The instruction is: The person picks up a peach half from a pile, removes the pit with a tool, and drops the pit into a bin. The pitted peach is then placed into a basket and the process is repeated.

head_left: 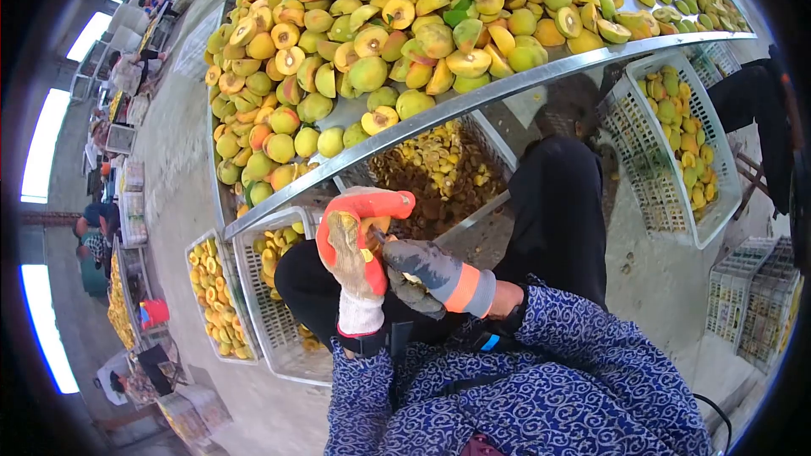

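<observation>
My left hand [353,245], in an orange-and-white glove, is curled around a peach piece [380,225], mostly hidden by the fingers. Against it is my right hand [427,274], in a grey glove with an orange band. Its fingers are closed on a thin dark tool [377,236] whose tip meets the fruit; the rest of the tool is covered. Both hands are above my lap, just below the metal rim of the table [498,89]. Piled on that table are many whole and halved peaches [367,73], several with the stone showing.
Under the table, a crate [494,139] contains stones and yellow scraps. Left of my knees are two crates [279,342] [221,295] of peach halves. Another fruit-filled crate [629,143] leans at the right, near a person's dark-clothed leg [752,110]. People work at tables far left.
</observation>
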The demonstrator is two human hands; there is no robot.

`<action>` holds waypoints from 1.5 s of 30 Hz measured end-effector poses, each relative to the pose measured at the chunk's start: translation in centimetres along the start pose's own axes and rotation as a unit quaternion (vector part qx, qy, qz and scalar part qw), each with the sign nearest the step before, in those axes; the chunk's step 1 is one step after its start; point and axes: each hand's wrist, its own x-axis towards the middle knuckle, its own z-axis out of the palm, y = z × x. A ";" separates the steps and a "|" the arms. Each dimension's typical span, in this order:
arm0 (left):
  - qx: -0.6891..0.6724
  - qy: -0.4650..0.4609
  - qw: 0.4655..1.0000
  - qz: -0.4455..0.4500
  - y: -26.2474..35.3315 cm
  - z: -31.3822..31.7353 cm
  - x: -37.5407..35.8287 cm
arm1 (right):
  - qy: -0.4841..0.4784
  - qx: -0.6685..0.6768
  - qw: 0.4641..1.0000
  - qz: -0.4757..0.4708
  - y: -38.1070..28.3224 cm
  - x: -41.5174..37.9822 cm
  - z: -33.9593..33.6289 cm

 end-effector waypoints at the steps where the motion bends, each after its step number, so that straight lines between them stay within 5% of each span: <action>1: -0.011 0.000 1.000 0.009 -0.2 0.0 0.0 | 0.008 -0.058 0.998 -0.038 0.4 0.2 0.1; 2: -0.023 0.000 1.000 0.018 -0.6 0.0 -0.1 | 0.022 -0.171 0.980 -0.098 1.7 0.3 -0.2; 6: -0.037 0.001 0.999 -0.019 -1.1 -0.2 -0.3 | 0.068 -0.238 0.954 -0.170 2.0 0.8 0.3; 7: -0.031 0.002 0.999 -0.023 -1.0 -0.2 -0.3 | 0.080 -0.283 0.930 -0.219 2.3 1.1 0.1; 8: -0.025 0.002 0.999 -0.027 -0.7 0.0 -0.3 | 0.083 -0.411 0.845 -0.331 3.6 2.1 -1.4; 10: -0.032 -0.004 0.999 -0.022 -0.5 0.2 -0.1 | 0.045 -0.365 0.881 -0.296 2.6 2.0 -1.7; 11: -0.044 -0.008 0.999 -0.014 -0.4 0.3 0.1 | 0.002 -0.180 0.973 -0.143 2.1 0.9 -1.7; 13: -0.070 -0.009 0.998 -0.005 -0.3 0.7 0.1 | -0.043 -0.056 0.997 -0.033 1.3 0.6 -1.5; 14: -0.083 -0.008 0.997 -0.005 -0.2 0.9 -0.2 | -0.041 -0.129 0.987 -0.084 1.6 1.0 -1.8; 21: -0.143 0.020 0.987 -0.070 -1.2 0.7 -1.1 | 0.053 -0.512 0.776 -0.364 3.7 2.0 -1.8; 26: -0.187 0.039 0.968 -0.163 0.4 1.0 -0.5 | 0.042 -0.478 0.810 -0.337 2.0 1.0 -0.9; 28: -0.166 0.021 0.968 -0.185 1.1 0.8 0.1 | 0.000 -0.319 0.921 -0.223 0.7 0.7 -1.2; 29: -0.148 -0.001 0.969 -0.196 1.4 0.5 0.5 | -0.027 -0.144 0.986 -0.072 0.5 0.4 -1.5; 31: -0.110 -0.016 0.968 -0.224 2.4 0.6 1.1 | -0.022 0.039 0.998 0.035 1.4 0.8 -1.2; 33: -0.101 -0.029 0.967 -0.230 2.1 0.4 1.2 | -0.006 -0.057 0.991 -0.120 1.7 0.8 -0.4; 35: -0.109 -0.051 0.965 -0.231 2.2 0.1 1.4 | -0.047 -0.057 0.994 -0.084 1.2 0.8 -0.9; 38: -0.137 -0.060 0.961 -0.233 2.8 -0.4 1.3 | -0.127 0.043 0.982 0.131 0.8 1.0 -2.7; 41: -0.133 -0.002 0.963 -0.233 3.3 0.0 1.3 | -0.091 0.023 0.993 0.066 0.7 1.1 -1.8; 44: -0.126 0.005 0.990 -0.063 2.8 0.6 0.4 | -0.090 -0.116 0.989 0.008 -0.2 0.3 -1.3; 45: -0.109 -0.022 0.994 0.000 2.3 0.4 0.4 | -0.081 -0.059 0.993 0.057 -1.5 -0.5 -0.5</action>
